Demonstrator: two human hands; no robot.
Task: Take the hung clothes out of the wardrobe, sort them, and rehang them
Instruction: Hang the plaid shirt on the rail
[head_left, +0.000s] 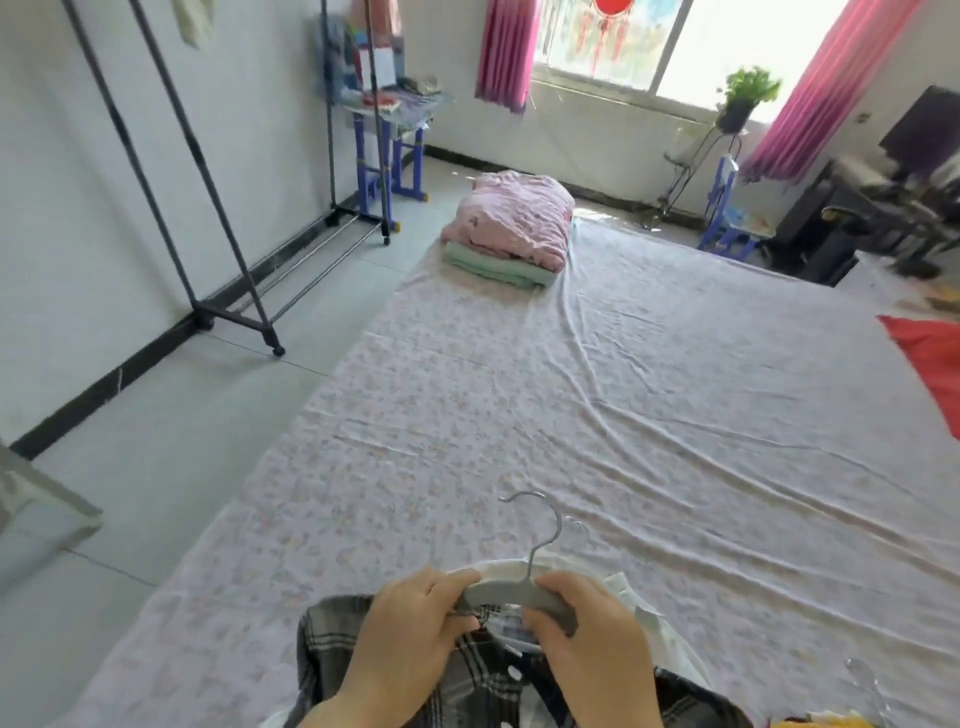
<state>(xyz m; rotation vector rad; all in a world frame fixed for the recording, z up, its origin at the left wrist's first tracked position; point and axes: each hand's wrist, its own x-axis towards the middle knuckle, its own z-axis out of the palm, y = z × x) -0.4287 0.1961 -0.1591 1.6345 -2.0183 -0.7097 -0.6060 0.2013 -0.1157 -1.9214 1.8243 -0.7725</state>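
one grey hanger (501, 592) over one plaid shirt (332, 644) at the near edge of the bed (649, 415); two folded blankets (519, 228) at the far end. left hand (410, 634) curled round the hanger's left end, right hand (592, 639) pinching its right.

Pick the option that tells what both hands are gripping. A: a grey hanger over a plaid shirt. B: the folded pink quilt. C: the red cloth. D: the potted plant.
A: the left hand and the right hand both grip the grey hanger, which lies over the plaid shirt at the near edge of the bed.
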